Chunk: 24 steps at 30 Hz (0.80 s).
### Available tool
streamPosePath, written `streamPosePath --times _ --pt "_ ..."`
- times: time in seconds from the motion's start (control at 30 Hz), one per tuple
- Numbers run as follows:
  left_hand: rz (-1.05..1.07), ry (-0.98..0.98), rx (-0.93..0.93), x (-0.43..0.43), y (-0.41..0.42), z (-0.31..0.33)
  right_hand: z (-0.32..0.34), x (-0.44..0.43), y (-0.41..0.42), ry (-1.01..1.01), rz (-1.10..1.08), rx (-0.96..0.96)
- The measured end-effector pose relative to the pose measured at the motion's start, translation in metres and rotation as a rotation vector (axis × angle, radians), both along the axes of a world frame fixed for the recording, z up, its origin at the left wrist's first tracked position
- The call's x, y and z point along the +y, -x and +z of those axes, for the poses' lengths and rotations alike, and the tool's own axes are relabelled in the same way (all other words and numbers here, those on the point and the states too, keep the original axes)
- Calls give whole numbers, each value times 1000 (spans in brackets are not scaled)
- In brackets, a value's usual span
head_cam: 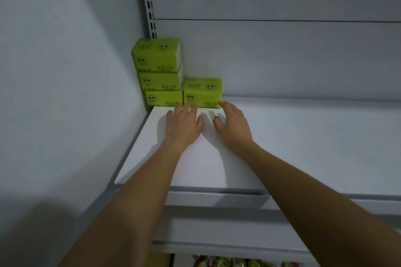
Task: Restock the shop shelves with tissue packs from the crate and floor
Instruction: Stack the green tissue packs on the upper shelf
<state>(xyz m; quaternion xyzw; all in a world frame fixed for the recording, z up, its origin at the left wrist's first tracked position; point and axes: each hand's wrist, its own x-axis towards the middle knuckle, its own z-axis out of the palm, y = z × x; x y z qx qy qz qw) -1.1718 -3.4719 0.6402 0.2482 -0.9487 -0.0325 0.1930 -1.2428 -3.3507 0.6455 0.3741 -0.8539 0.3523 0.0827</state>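
**A:** What is on the shelf (282, 147)?

**B:** Four tissue packs, all pushed into its back left corner. Three form a stack (159, 71) against the side wall, below the slotted upright (149, 4). The fourth pack (202, 92) sits on the shelf board just to the right of the stack, touching its bottom pack and backed against the rear panel (282, 60).

**A:** Anything else stored nearby?

**B:** At the bottom edge of the view a lower shelf shows a row of coloured packets (238, 263), too cropped to identify.

**A:** How do the packs look?

**B:** They are bright lime-green wrapped blocks with dark smiling faces and a line of printed characters on the front. The top one shows a white end face on its right side. The stack is not quite flush, as each pack sits a little further left than the one below.

**A:** And the hands?

**B:** Both reach in, palms down, low over the board and holding nothing. The left hand (183, 123) has straight, slightly spread fingers, and its tips meet the foot of the packs where the stack and the fourth pack join. The right hand (233, 124) is spread too, and its fingertips touch the lower right corner of the fourth pack. The thumbs point toward each other, close but apart.
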Motion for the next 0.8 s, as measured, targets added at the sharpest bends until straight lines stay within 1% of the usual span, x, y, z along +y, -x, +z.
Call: streamPosePath --times 0.13,0.3,0.4,0.53,0.6,0.8 --pt "-21 -12 -47 21 -28 14 9 35 -20 -112 68 82" --pt "-10 -27 -44 77 -70 21 15 88 -61 -146 201 152" --pt "18 -42 -28 114 -103 12 8 126 -93 -125 278 163" --pt "69 -67 118 167 -158 -21 -25 178 -128 -148 369 215" --pt "106 -75 142 193 -182 -44 -47 204 -143 -166 407 206" --pt "186 -220 -48 251 -234 -132 -138 270 -177 -364 475 72"
